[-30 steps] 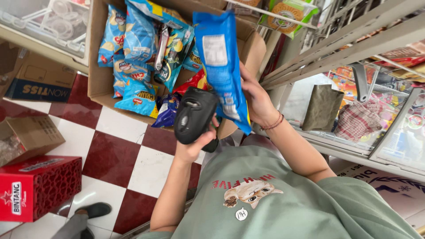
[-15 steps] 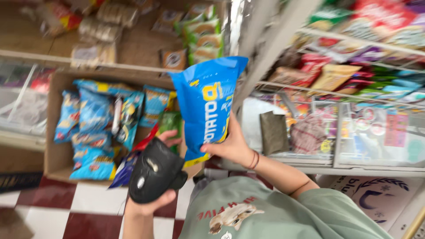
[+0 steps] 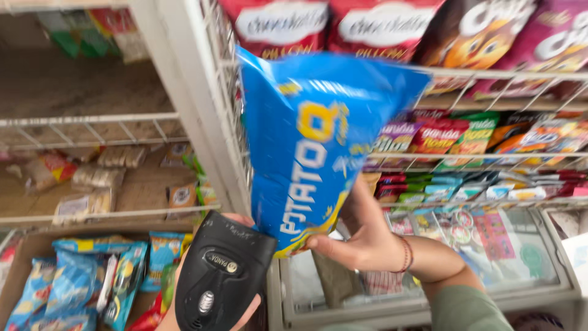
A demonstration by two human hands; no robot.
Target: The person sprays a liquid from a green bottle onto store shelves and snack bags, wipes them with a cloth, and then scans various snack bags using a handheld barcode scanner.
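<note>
One head-worn camera looked forward and slightly down from close range. It faced wire shelves (image 3: 490, 153) of snacks, with both hands raised near the lens at the frame's lower middle. A box (image 3: 37, 245) sat low at left. No second view existed.

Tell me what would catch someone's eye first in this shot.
The big blue snack bag held up mid-frame by the right hand dominates. Below it, the left hand grips a black handheld scanner. Behind them, white wire shelves carry red and purple packs along the top right.
</note>
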